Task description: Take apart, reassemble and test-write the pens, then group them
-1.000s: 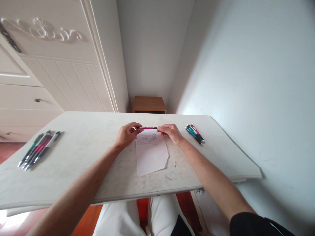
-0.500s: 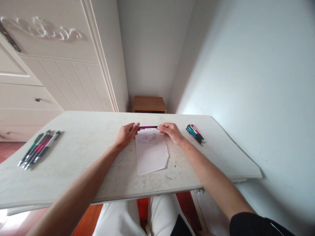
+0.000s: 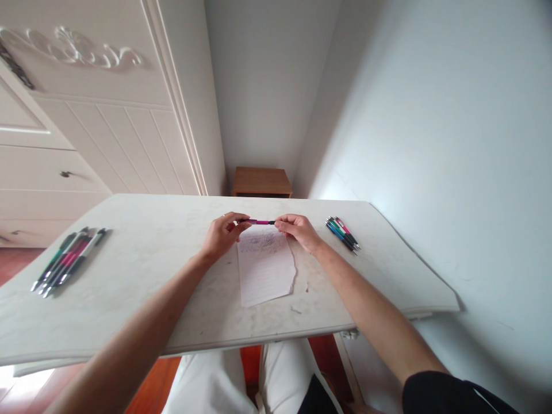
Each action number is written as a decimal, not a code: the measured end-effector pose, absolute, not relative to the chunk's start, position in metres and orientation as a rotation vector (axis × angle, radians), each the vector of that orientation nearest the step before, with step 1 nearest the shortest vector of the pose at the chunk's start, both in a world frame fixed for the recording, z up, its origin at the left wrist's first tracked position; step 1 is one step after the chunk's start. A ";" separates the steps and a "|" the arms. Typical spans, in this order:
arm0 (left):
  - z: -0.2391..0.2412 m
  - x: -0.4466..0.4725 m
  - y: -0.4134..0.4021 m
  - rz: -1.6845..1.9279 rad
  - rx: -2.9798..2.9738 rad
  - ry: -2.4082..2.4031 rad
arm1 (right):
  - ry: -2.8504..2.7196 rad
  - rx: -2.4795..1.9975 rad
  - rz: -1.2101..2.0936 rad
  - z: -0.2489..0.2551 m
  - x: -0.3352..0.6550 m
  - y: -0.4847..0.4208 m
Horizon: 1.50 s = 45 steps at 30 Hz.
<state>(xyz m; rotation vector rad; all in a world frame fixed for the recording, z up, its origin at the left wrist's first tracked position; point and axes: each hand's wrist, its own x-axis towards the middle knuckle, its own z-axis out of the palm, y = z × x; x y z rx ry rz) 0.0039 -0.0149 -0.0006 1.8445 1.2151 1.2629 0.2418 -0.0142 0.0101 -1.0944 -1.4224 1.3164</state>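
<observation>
A pink and black pen [image 3: 260, 222] is held level between both hands, just above the far end of a lined sheet of paper [image 3: 266, 270] with scribbles near its top. My left hand [image 3: 221, 236] pinches the pen's left end with closed fingers. My right hand [image 3: 299, 231] pinches the right end the same way. The paper lies flat on the white table [image 3: 150, 270] in front of me.
Several pens [image 3: 64, 261] lie in a row at the table's left side. Another small bunch of pens [image 3: 342, 233] lies at the right, near my right hand. A white cabinet [image 3: 99, 115] stands at the left, a wall at the right, a wooden stand [image 3: 261, 182] beyond.
The pen stays between both hands. My left fingers have shifted slightly along its left end; nothing else on the table has moved.
</observation>
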 end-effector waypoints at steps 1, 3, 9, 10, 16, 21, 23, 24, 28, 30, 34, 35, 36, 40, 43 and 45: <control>-0.001 0.004 -0.015 1.265 1.844 1.213 | -1.422 -1.091 1.314 0.010 0.242 -0.014; 0.001 0.004 -0.016 1.258 1.855 1.214 | -1.429 -1.080 1.301 0.011 0.241 -0.014; 0.012 0.006 -0.024 1.146 1.977 1.294 | -1.497 -1.039 1.186 0.011 0.242 -0.015; 0.013 0.006 -0.025 1.128 1.973 1.314 | -1.507 -1.035 1.170 0.011 0.242 -0.016; 0.009 0.005 -0.025 1.102 1.819 1.331 | -1.500 -1.017 1.137 0.011 0.241 -0.017; 0.006 0.005 -0.024 1.130 1.728 1.097 | -1.463 -1.018 1.116 0.010 0.242 -0.016; 0.005 0.007 -0.023 1.131 1.726 1.110 | -1.459 -1.019 1.117 0.009 0.242 -0.015; 0.004 0.007 -0.022 1.118 1.749 1.127 | -1.455 -1.022 1.118 0.009 0.242 -0.014; 0.001 0.007 -0.018 1.080 1.856 1.178 | -1.424 -1.053 1.141 0.011 0.243 -0.013; 0.000 0.006 -0.016 1.098 1.866 1.196 | -1.399 -1.056 1.157 0.013 0.244 -0.013; -0.002 0.004 -0.014 1.130 1.865 1.213 | -1.343 -1.041 1.180 0.015 0.246 -0.012; -0.002 0.003 -0.014 1.135 1.864 1.213 | -1.336 -1.034 1.188 0.015 0.247 -0.011; -0.001 0.003 -0.014 1.140 1.860 1.215 | -1.336 -1.024 1.196 0.015 0.248 -0.011; 0.002 0.004 -0.015 1.154 1.835 1.225 | -1.351 -0.990 1.228 0.014 0.251 -0.009; 0.004 0.004 -0.015 1.167 1.820 1.225 | -1.316 -0.993 1.239 0.015 0.254 -0.007; 0.004 0.003 -0.015 1.181 1.812 1.221 | -1.295 -0.993 1.246 0.015 0.256 -0.006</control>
